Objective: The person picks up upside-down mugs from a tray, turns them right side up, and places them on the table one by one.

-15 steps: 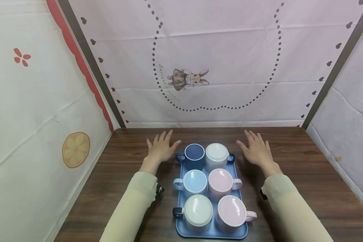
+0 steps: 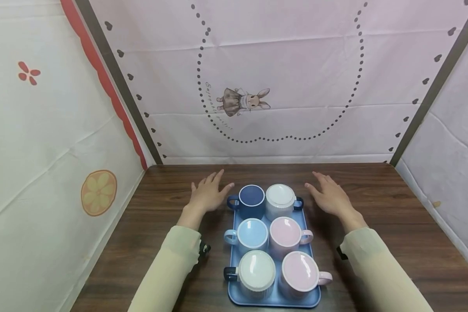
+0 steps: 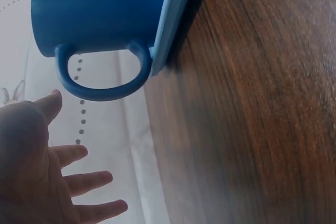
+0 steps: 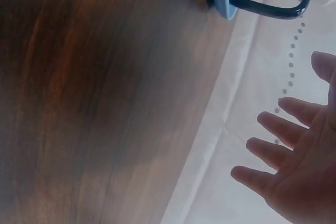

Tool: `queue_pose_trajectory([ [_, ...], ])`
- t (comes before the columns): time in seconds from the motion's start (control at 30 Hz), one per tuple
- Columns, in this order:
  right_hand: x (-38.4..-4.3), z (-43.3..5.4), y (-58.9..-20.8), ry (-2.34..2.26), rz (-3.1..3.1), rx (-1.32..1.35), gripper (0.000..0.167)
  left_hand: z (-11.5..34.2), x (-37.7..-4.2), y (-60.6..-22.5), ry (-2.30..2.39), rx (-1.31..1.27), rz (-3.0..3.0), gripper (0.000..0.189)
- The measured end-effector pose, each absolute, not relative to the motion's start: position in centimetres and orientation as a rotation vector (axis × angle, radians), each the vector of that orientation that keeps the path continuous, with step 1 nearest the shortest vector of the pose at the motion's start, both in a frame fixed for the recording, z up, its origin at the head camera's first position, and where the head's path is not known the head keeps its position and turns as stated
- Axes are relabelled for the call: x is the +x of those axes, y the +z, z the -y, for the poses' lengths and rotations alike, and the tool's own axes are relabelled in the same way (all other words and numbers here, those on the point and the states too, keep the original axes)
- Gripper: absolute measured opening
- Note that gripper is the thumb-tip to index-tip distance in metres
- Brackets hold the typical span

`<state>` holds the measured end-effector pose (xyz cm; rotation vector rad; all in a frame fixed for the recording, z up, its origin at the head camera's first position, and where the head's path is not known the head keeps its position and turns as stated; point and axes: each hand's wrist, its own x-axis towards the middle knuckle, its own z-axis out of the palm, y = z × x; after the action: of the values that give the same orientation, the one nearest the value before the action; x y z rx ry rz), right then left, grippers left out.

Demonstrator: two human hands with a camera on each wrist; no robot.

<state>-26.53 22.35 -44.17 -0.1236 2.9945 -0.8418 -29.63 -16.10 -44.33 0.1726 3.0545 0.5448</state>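
A blue tray (image 2: 273, 300) holds several mugs in two columns, their flat glossy round faces up. At its far end are a navy mug (image 2: 251, 203) and a white ribbed mug (image 2: 280, 201) with a dark handle. My left hand (image 2: 207, 196) hovers left of the navy mug, fingers spread; in the left wrist view that mug's handle (image 3: 107, 94) is beside the thumb, apart from it. On the other side my right hand (image 2: 330, 197) is raised near the white mug, fingers extended. Its dark handle (image 4: 273, 9) shows above the fingers in the right wrist view. Neither hand holds anything.
Mid-tray sit a light blue mug (image 2: 251, 236) and a pink mug (image 2: 284, 236). Nearer are a white mug (image 2: 256, 273) with a black handle and another pink mug (image 2: 299, 273). Handles overhang the tray's sides. Printed cloth walls (image 2: 296, 86) enclose the wooden table (image 2: 156, 234).
My right hand has turned slightly, its fingers now closer together in the head view. The left hand has shifted very little, and the mugs and tray stay in place.
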Motion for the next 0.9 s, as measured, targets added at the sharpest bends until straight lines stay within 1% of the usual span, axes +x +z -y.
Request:
queue_pose_trajectory([
  [0.33, -24.7, -21.7, -43.2, -1.031, -2.898, -0.153, 0.074, 16.8, -27.7, -43.8, 0.624, 0.243, -3.043, 0.08],
  [0.47, -24.3, -21.4, -43.1, -1.123, -2.851, -0.208, 0.07, 17.1, -26.8, -43.9, 0.75, 0.294, -3.005, 0.075],
  [0.63, -24.0, -21.0, -42.7, -1.198, -2.828, -0.286, 0.06, 17.1, -25.7, -43.7, 0.868, 0.386, -2.928, 0.065],
  [0.77, -24.4, -20.0, -41.8, -1.252, -2.793, -0.38, 0.058, 17.1, -25.2, -43.9, 0.928, 0.447, -2.862, 0.059],
  [0.9, -25.0, -18.3, -40.6, -1.242, -2.749, -0.552, 0.059, 17.1, -25.3, -44.7, 0.984, 0.477, -2.822, 0.054],
])
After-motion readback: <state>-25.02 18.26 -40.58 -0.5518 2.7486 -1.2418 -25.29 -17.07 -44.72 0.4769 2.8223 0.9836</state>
